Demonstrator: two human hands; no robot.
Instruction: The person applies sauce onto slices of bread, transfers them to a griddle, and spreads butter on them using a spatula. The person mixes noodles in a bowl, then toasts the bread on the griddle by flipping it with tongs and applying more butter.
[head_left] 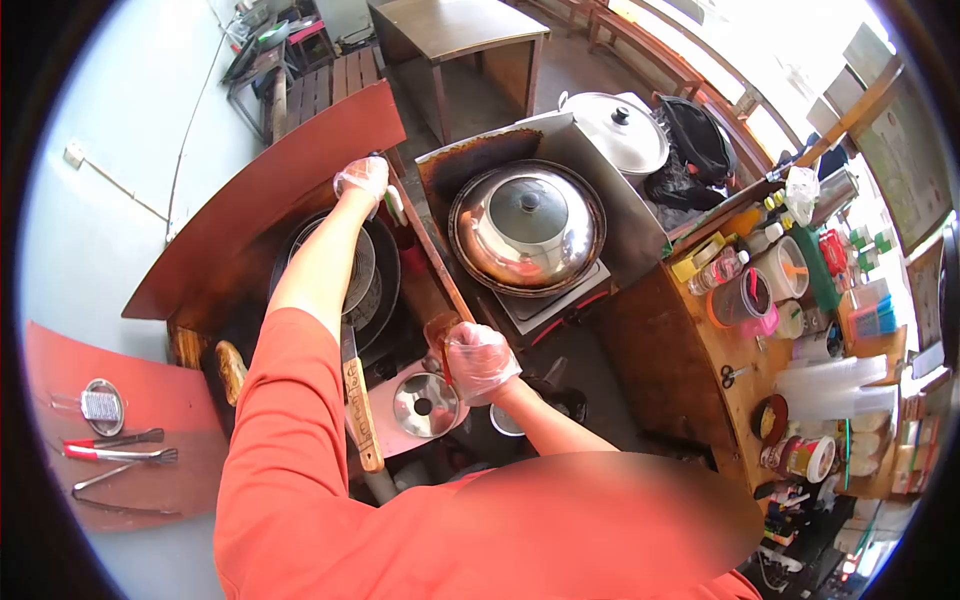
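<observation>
Right hand (480, 358) closed round a brown container (437, 328) near the wok (386, 275); left hand (362, 178) curled beyond it — grip unclear. Strainer (362, 282) in wok — looks mid-work, remainder can't be told.

Between the wok (386, 275) at left and the counter (722, 345) at right, 1 lidded pan (500, 250) sits on a stove (552, 302).
</observation>
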